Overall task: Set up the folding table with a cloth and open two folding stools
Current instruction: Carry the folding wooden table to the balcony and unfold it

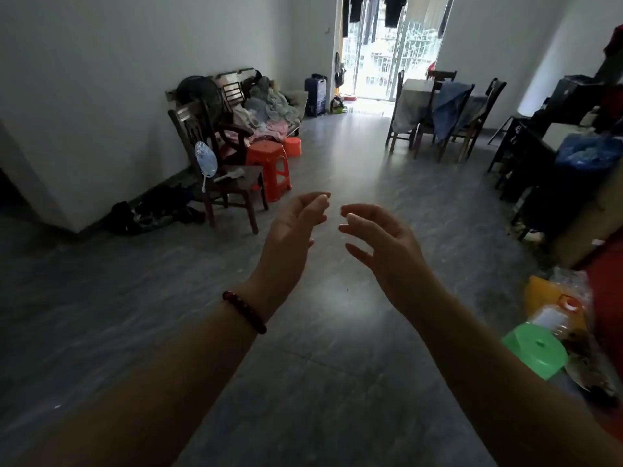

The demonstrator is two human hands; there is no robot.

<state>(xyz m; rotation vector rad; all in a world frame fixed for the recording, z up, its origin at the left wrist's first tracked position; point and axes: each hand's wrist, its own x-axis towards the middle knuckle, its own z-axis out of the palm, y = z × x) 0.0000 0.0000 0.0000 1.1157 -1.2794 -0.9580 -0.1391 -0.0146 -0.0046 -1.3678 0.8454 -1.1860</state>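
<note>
My left hand [291,235], with a dark red bead bracelet at the wrist, and my right hand [384,246] are both raised in front of me over the grey tiled floor. Their fingers are loosely curved and hold nothing. The fingertips face each other with a small gap between them. I see no folding table, loose cloth or folding stool that I can tell as such in this view.
A wooden chair [222,170] with a blue hand fan stands at the left wall, with orange plastic stools [269,163] beside it and a bench piled with clothes behind. A covered dining table [438,102] with chairs is at the back right. A green lid [536,348] and bags lie at right.
</note>
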